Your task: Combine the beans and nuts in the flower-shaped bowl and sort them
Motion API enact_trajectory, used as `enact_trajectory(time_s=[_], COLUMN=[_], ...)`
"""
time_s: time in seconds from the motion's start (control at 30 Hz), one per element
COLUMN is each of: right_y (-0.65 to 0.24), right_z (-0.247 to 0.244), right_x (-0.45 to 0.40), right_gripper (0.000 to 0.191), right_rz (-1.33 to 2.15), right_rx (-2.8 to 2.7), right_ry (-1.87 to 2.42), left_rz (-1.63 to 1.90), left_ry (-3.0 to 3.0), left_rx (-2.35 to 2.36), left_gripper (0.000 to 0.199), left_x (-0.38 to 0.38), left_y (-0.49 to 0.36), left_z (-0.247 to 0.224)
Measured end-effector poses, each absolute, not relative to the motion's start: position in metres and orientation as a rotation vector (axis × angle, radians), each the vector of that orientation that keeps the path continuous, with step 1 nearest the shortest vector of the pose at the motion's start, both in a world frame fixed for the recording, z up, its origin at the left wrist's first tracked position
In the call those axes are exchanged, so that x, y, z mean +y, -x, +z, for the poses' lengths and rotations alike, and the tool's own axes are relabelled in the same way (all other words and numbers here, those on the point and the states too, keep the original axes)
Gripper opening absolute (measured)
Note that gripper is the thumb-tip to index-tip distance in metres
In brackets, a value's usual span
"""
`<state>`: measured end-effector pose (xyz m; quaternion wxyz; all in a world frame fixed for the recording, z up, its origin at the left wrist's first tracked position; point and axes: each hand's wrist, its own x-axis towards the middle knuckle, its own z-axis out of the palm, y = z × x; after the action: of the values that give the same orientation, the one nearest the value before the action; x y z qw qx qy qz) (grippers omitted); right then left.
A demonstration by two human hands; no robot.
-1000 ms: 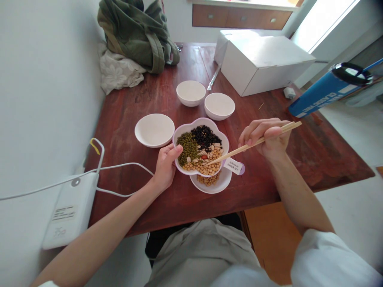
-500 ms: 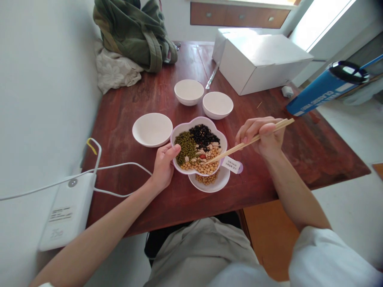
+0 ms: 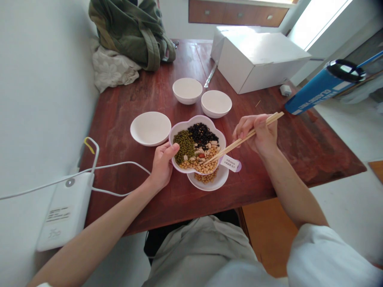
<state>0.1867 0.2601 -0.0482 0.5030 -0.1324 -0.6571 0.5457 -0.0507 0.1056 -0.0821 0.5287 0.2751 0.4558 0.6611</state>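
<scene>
My left hand [image 3: 163, 165] grips the left rim of a flower-shaped bowl [image 3: 222, 135], its thumb over the edge. Inside lie green mung beans [image 3: 184, 146], black beans [image 3: 202, 133], a few peanuts [image 3: 214, 142] and yellow soybeans [image 3: 197, 166]. A labelled tag [image 3: 229, 163] sticks out at the bowl's right side. Partly under the flower-shaped bowl, on the near side, is a small white bowl [image 3: 209, 186] with more soybeans in it. Closed around a pair of chopsticks [image 3: 239, 142], my right hand [image 3: 259, 131] holds their tips among the soybeans.
Three white bowls stand behind: a left bowl [image 3: 151, 128], a back bowl [image 3: 187, 91] and a right bowl [image 3: 216, 104]. A white box [image 3: 254, 59], a blue tumbler [image 3: 323, 85] and a green bag [image 3: 128, 32] are farther off. At the left, a white power bank [image 3: 64, 211] trails a cable [image 3: 119, 164].
The chopsticks' upper end and my right hand have shifted slightly left and up, with the tips still among the soybeans. The whole view has drifted a little; my left hand keeps its hold.
</scene>
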Motion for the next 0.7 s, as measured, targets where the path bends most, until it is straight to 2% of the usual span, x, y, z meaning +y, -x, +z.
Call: enact_trajectory(time_s=[0.7], right_y=[-0.1834], right_z=[-0.0479], right_x=[0.2598], right_gripper=[0.065], right_rz=[1.352], right_rx=[-1.553], right_ry=[0.288], left_rz=[1.586], left_ry=[-0.666], left_rx=[1.092], left_gripper=[0.045], left_x=[0.1054], left_y=[0.0506], left_z=[-0.0814])
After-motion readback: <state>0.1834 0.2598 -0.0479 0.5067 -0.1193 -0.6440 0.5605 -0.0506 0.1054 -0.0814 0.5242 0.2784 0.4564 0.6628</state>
